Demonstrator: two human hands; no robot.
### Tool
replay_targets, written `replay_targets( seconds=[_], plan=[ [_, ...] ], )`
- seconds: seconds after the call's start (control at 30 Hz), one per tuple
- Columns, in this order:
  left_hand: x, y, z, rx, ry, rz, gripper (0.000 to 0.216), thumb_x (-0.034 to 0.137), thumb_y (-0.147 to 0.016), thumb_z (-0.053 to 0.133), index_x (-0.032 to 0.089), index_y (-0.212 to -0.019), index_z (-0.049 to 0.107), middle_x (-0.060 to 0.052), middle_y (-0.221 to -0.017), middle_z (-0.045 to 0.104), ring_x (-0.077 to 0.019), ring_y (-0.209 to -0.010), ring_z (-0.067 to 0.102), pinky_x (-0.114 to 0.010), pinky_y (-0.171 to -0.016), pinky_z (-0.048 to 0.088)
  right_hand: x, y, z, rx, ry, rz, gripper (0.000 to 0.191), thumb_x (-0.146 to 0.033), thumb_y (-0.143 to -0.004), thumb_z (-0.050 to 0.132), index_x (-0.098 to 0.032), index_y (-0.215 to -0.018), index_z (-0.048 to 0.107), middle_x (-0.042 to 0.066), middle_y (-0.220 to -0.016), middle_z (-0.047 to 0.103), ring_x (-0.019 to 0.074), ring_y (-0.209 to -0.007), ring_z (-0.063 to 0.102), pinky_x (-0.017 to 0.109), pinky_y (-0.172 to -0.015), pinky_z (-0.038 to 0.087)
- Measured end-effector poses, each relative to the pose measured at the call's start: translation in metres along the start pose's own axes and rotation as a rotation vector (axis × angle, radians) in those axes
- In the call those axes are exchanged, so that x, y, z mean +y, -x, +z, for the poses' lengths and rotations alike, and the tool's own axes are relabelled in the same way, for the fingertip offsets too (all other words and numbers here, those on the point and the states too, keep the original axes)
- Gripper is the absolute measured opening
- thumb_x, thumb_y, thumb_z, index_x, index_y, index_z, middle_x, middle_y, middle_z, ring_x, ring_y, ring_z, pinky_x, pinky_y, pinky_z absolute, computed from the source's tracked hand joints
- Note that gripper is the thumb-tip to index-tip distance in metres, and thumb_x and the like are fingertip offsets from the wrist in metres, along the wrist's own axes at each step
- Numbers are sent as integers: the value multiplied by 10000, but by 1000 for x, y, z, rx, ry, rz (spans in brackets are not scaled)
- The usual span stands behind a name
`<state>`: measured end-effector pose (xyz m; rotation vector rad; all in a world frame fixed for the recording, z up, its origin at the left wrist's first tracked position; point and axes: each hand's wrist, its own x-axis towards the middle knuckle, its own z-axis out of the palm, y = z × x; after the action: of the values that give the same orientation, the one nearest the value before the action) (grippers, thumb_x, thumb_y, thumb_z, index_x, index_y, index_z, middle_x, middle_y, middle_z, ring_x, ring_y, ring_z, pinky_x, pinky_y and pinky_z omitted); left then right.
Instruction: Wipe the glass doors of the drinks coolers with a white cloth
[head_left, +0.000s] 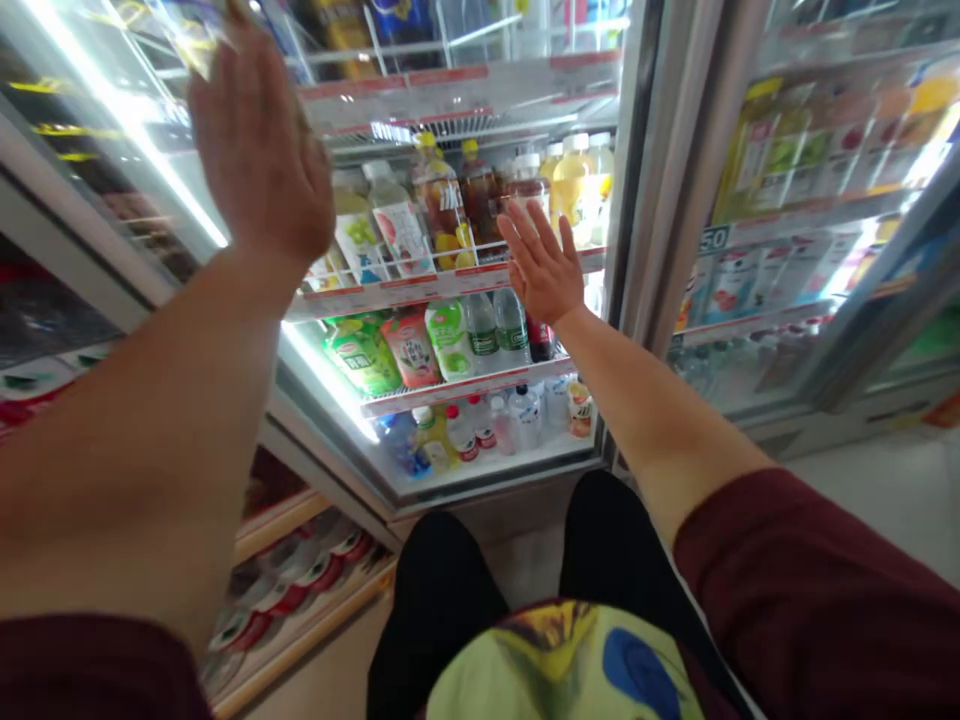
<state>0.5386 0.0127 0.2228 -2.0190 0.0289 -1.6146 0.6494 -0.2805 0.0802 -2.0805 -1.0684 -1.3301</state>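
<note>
My left hand [259, 150] is raised at the upper left, in front of the upper shelf of a lit drinks fridge. It is slightly blurred; its fingers stretch upward, close together, with the tips near the picture's top edge. A blurred blue, white and yellow package [192, 38] shows by those fingers, and whether they touch it I cannot tell. Fingers apart and holding nothing I can see, my right hand [544, 262] is lifted before the middle shelf. Bottles of brown drink [442, 200] and yellow drink [571, 190] stand behind it.
Below are a green pouch [361, 355], a pink pouch [411, 348] and clear bottles [512, 328]. Small bottles [461, 433] stand on the fridge floor. A metal door frame [667, 180] separates another drinks fridge at right. Wooden-edged shelves [300, 600] with packaged goods are at lower left.
</note>
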Motion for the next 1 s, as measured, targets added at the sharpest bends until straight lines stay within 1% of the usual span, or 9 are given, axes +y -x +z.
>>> replay_targets(
  seconds=[0.07, 0.13, 0.23, 0.33, 0.47, 0.57, 0.77, 0.9, 1.0],
  plan=[
    [-4, 7, 12, 155, -64, -177, 560, 301, -1034, 125, 35, -1527, 136, 10, -1658, 117, -17, -1493, -79, -206, -1225, -92, 0, 0, 0, 3, 7, -4, 609, -303, -976, 241, -333, -1581, 179, -57, -1612, 319, 230, -1535, 173, 581, -1267, 98],
    [19, 27, 10, 123, 36, -161, 575, 326, -1028, 152, 42, -1528, 144, -16, -1667, 91, -95, -1517, -41, -313, -1270, -21, 0, 1, 1, 6, 8, -3, 611, -298, -976, 240, -331, -1583, 172, -51, -1610, 325, 232, -1533, 180, 583, -1267, 95],
    [56, 55, -13, -240, 361, 194, 562, 412, -1012, 261, 193, -1530, 273, 3, -1651, 201, -160, -1534, 91, -441, -1285, 111, 0, 2, 2, 18, 5, 3, 611, -304, -978, 234, -350, -1582, 155, -58, -1611, 318, 228, -1529, 197, 579, -1269, 101],
    [44, 49, -25, -464, 430, 442, 503, 429, -1004, 293, 290, -1480, 373, 60, -1594, 338, -145, -1505, 228, -440, -1282, 135, 0, 3, 4, 33, 8, 4, 608, -312, -981, 217, -362, -1581, 138, -64, -1612, 309, 223, -1527, 205, 585, -1266, 101],
    [-13, 18, 5, -42, 212, 54, 597, 415, -1025, 151, 157, -1562, 109, 79, -1666, -23, -106, -1523, -90, -352, -1252, -150, 0, 2, 4, 25, 10, 11, 605, -309, -980, 212, -362, -1580, 147, -70, -1617, 298, 222, -1527, 205, 573, -1269, 110],
    [-5, 29, 22, 176, 186, -210, 595, 360, -1026, -38, 96, -1545, 86, 47, -1664, -93, -105, -1499, -196, -382, -1249, -156, -1, 2, 4, 6, 2, 16, 608, -299, -977, 223, -356, -1579, 170, -73, -1620, 294, 229, -1529, 199, 564, -1272, 121],
    [46, 58, -9, -342, 423, 271, 705, 626, -951, 213, 206, -1509, 311, 30, -1631, 256, -163, -1532, 114, -424, -1285, 95, 0, 4, -3, -11, 21, -15, 596, -298, -985, 215, -319, -1580, 211, -50, -1623, 298, 228, -1532, 191, 552, -1273, 125],
    [0, 9, 11, 84, 125, 64, 677, 519, -1001, 95, 138, -1551, 192, 59, -1653, 173, -85, -1524, 55, -295, -1275, 34, 9, -14, -19, 43, 55, -38, 605, -320, -990, 196, -325, -1592, 138, -69, -1623, 287, 219, -1535, 166, 540, -1271, 151],
    [6, -9, 33, 407, 0, -197, 647, 433, -1027, -12, 92, -1518, 237, 24, -1626, 243, -91, -1512, 85, -311, -1267, 98, 19, -36, -26, 233, 92, 115, 615, -339, -991, 143, -337, -1594, 19, -81, -1630, 251, 201, -1540, 126, 540, -1265, 178]
  ],
)
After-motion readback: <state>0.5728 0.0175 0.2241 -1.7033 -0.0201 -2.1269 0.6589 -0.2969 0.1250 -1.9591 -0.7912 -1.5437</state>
